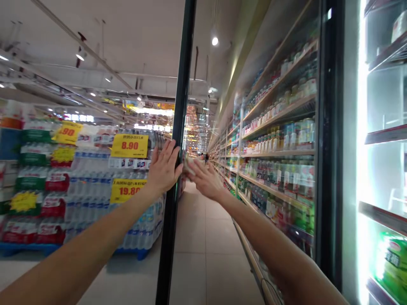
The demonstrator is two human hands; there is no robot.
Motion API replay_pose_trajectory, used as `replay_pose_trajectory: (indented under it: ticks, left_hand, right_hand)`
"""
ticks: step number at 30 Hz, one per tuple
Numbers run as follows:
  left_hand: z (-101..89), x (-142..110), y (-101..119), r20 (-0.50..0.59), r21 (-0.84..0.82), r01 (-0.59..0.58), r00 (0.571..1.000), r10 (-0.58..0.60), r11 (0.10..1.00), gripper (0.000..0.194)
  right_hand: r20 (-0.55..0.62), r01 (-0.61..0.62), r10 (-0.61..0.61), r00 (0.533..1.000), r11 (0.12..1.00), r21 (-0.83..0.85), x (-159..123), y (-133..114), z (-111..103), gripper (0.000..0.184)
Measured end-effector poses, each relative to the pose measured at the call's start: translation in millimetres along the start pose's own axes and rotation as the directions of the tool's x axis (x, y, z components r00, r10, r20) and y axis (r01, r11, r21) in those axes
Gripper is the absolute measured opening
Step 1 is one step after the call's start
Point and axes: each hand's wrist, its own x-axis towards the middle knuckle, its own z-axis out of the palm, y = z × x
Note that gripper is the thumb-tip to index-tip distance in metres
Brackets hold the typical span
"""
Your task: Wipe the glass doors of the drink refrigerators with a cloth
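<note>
A glass cooler door with a black frame (173, 212) stands swung out in front of me. My left hand (163, 167) holds the free edge of this frame, its fingers long and its thumb over the black strip. Just right of it, my right hand (205, 176) is against the inner side of the glass with its fingers pointing left. Under those fingertips shows a pale, blurred cloth (188, 166), pressed close to the frame. Part of the cloth is hidden by the fingers.
Lit cooler shelves (386, 135) stand close on the right, with a green package (392, 258) low down. Stacked bottle packs (92, 186) with yellow price signs (129, 145) are at left. Shelves of bottles (280, 169) show in the glass above the tiled floor (197, 237).
</note>
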Motion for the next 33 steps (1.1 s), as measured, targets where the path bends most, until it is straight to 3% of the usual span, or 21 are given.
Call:
replay_pose_trajectory:
  ticks: [2, 3, 5, 7, 8, 9, 10, 11, 13, 14, 16, 17, 19, 21, 23, 24, 27, 29, 30, 31, 33]
  left_hand:
    - [-1.2, -2.0, 0.0, 0.021, -0.001, -0.027, 0.999, 0.027, 1.0, 0.055]
    - [-1.3, -2.6, -0.1, 0.028, -0.002, -0.032, 0.999, 0.032, 0.999, 0.055]
    - [-0.1, -3.2, 1.4, 0.031, -0.007, -0.027, 0.999, 0.027, 1.0, 0.056]
    - [3.1, -3.0, 7.3, 0.029, -0.024, -0.014, 0.999, 0.015, 1.0, 0.056]
    - [5.5, -2.9, 12.3, 0.03, -0.039, -0.019, 0.999, 0.02, 0.999, 0.057]
    - [8.1, -2.8, 18.4, 0.03, -0.055, -0.03, 0.999, 0.031, 0.998, 0.058]
    - [10.8, -2.8, 25.4, 0.031, -0.069, -0.045, 0.998, 0.047, 0.997, 0.058]
    - [13.6, -3.1, 32.9, 0.032, -0.081, -0.063, 0.997, 0.065, 0.995, 0.058]
    - [19.0, -4.1, 47.7, 0.039, -0.098, -0.105, 0.993, 0.11, 0.99, 0.058]
    - [21.7, -4.9, 54.6, 0.042, -0.104, -0.124, 0.991, 0.129, 0.987, 0.058]
    - [27.4, -6.9, 66.6, 0.052, -0.118, -0.152, 0.986, 0.159, 0.981, 0.058]
    - [30.5, -8.3, 71.9, 0.062, -0.127, -0.16, 0.984, 0.169, 0.979, 0.058]
    - [37.2, -11.8, 81.9, 0.087, -0.144, -0.161, 0.981, 0.175, 0.976, 0.057]
    - [44.1, -16.7, 92.2, 0.108, -0.158, -0.159, 0.978, 0.177, 0.975, 0.057]
    - [50.6, -23.2, 102.8, 0.118, -0.172, -0.161, 0.976, 0.182, 0.972, 0.057]
    - [53.4, -26.7, 107.9, 0.121, -0.181, -0.169, 0.974, 0.192, 0.969, 0.056]
    - [60.4, -37.1, 120.1, 0.126, -0.197, -0.21, 0.963, 0.238, 0.958, 0.053]
    - [64.5, -42.9, 124.5, 0.119, -0.191, -0.233, 0.959, 0.258, 0.954, 0.052]
    - [66.4, -45.3, 125.6, 0.117, -0.186, -0.236, 0.958, 0.26, 0.954, 0.052]
    - [68.2, -47.2, 126.3, 0.12, -0.182, -0.233, 0.959, 0.256, 0.955, 0.052]
    - [71.4, -50.0, 127.1, 0.131, -0.185, -0.219, 0.961, 0.245, 0.958, 0.052]
  right_hand:
    - [0.01, 0.132, -0.132, 0.991, 0.991, 0.005, -16.8, -11.9, 6.6, 0.043]
    - [-0.007, 0.112, -0.112, 0.994, 0.994, -0.01, -21.4, -9.7, 7.0, 0.043]
    - [-0.092, -0.124, 0.119, 0.989, 0.99, -0.06, -23.0, 9.2, 1.5, 0.044]
    - [-0.198, -0.458, 0.436, 0.878, 0.885, -0.08, -21.0, 35.1, -8.8, 0.045]
    - [-0.228, -0.564, 0.535, 0.813, 0.822, -0.08, -22.1, 45.1, -13.7, 0.045]
    - [-0.236, -0.612, 0.581, 0.779, 0.787, -0.082, -25.7, 50.9, -17.5, 0.046]
    - [-0.219, -0.602, 0.573, 0.789, 0.794, -0.09, -32.4, 52.0, -19.9, 0.046]
    - [-0.181, -0.539, 0.517, 0.837, 0.837, -0.101, -41.7, 48.8, -20.8, 0.046]
    - [-0.082, -0.303, 0.296, 0.952, 0.947, -0.104, -64.9, 36.2, -19.1, 0.045]
    - [-0.04, -0.173, 0.17, 0.985, 0.98, -0.095, -76.4, 31.2, -17.7, 0.044]
    - [-0.002, -0.02, 0.019, 1.0, 0.996, -0.091, -94.0, 32.7, -17.3, 0.043]
    - [-0.014, -0.037, 0.036, 0.999, 0.993, -0.108, -99.1, 40.0, -19.0, 0.043]
    - [-0.101, -0.245, 0.232, 0.968, 0.957, -0.157, -103.6, 62.2, -25.1, 0.044]
    - [-0.208, -0.491, 0.455, 0.866, 0.852, -0.178, -106.3, 80.0, -30.6, 0.045]
    - [-0.251, -0.587, 0.541, 0.803, 0.789, -0.181, -114.5, 78.9, -31.0, 0.046]
    - [-0.234, -0.573, 0.53, 0.815, 0.798, -0.186, -121.5, 70.6, -29.1, 0.047]
    - [-0.111, -0.365, 0.35, 0.93, 0.913, -0.184, -150.2, 35.9, -19.8, 0.044]
    - [-0.081, -0.303, 0.293, 0.953, 0.937, -0.176, -168.0, 28.7, -16.6, 0.043]
    - [-0.104, -0.352, 0.338, 0.935, 0.918, -0.181, -174.5, 33.7, -17.2, 0.042]
    - [-0.159, -0.459, 0.434, 0.887, 0.869, -0.187, -179.0, 43.7, -19.3, 0.043]
    - [-0.303, -0.718, 0.658, 0.689, 0.677, -0.163, -182.8, 69.6, -26.1, 0.045]
